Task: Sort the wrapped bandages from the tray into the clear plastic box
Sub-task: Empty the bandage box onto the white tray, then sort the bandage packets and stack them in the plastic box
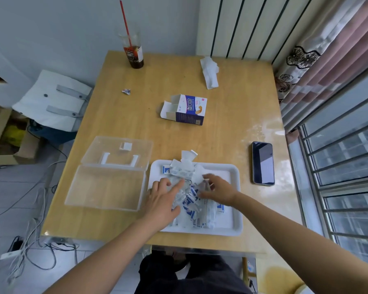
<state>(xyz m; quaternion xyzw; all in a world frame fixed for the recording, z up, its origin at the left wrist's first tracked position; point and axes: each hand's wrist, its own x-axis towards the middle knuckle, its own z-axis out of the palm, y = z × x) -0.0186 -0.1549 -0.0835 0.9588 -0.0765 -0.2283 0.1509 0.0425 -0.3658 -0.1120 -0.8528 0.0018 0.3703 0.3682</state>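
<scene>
Leftward of both hands waits the clear plastic box (106, 187), lid open, nearer the left hand (162, 200).
That hand rests forefinger-straight on the wrapped bandages (191, 209) in the white tray (238, 211), holding nothing. The right hand (218, 188) curls into the pile beside it, grip unclear.

Clear plastic box (106, 187) open-topped just left of tray (229, 219), lid (115, 149) flat behind.
</scene>
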